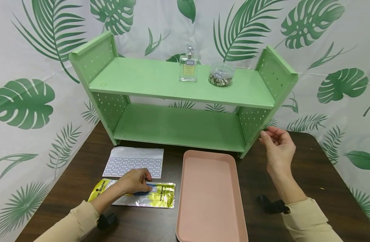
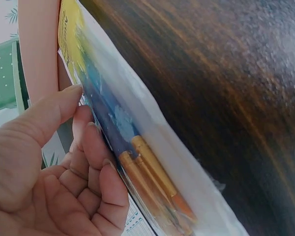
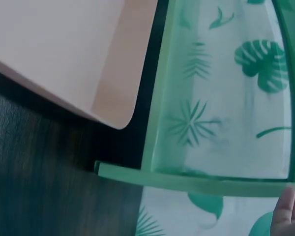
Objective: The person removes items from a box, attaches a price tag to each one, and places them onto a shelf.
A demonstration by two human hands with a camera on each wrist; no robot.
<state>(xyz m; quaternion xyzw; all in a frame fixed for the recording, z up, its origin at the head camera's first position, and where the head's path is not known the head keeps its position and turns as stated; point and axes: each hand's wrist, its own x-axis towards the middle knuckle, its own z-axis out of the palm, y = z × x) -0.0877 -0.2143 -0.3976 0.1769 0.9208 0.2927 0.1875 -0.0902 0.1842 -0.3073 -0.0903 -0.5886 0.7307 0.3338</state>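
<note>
My left hand (image 1: 135, 181) is over a flat yellow-and-clear paint brush packet (image 1: 166, 195) on the table, its thumb at a small white label (image 1: 154, 189). The fingers are loosely bent, with a gap between thumb and index finger in the head view. Through the clear film, the left wrist view shows blue handles and copper-coloured ferrules (image 2: 155, 169). Beyond the packet lies a white sheet of blue-framed labels (image 1: 133, 161). My right hand (image 1: 278, 148) is raised beside the right end of a green two-tier shelf (image 1: 142, 75), fingers loosely curled, nothing visible in them.
A pink tray (image 1: 210, 195) lies between the hands, in front of the shelf. On the upper tier stand a labelled perfume bottle (image 1: 188, 67) and a labelled clear round jar (image 1: 221, 75) of small dark and pale pieces. A leaf-patterned cloth (image 1: 25, 104) hangs behind.
</note>
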